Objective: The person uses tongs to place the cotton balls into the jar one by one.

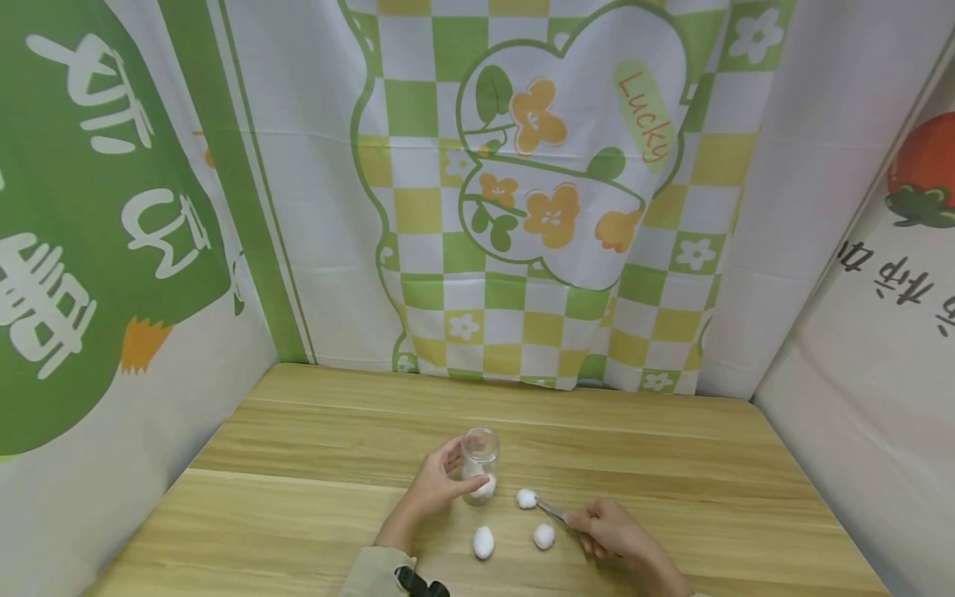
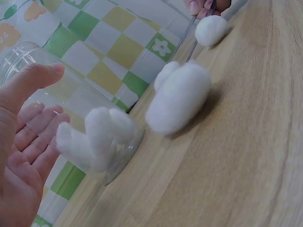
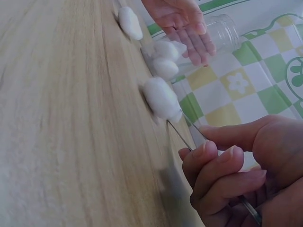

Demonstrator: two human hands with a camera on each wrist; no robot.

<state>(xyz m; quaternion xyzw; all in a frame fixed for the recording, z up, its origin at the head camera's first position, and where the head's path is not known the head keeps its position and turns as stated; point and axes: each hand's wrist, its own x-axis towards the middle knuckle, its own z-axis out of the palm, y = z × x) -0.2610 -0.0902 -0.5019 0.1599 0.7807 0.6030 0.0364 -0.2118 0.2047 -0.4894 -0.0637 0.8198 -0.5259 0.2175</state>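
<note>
My left hand [image 1: 436, 481] curves around a clear jar [image 1: 480, 448] standing upright, thumb on the near side and fingers beyond it. Several white cotton balls [image 2: 102, 137] lie at the jar's bottom. My right hand [image 1: 615, 535] pinches metal tweezers [image 1: 550, 508] between thumb and fingers. Their tips reach a cotton ball [image 1: 526, 498] just right of the jar; in the right wrist view the tips stand apart, and a nearer cotton ball [image 3: 161, 98] partly hides that spot. Whether the tips grip it I cannot tell. Another cotton ball [image 1: 544, 536] lies left of my right hand.
An oval cotton ball [image 1: 483, 543] lies on the wooden table [image 1: 336, 431] in front of the jar. A checked, flower-printed cloth [image 1: 507, 332] hangs behind the table's far edge. Printed cloths also hang along the left and right sides.
</note>
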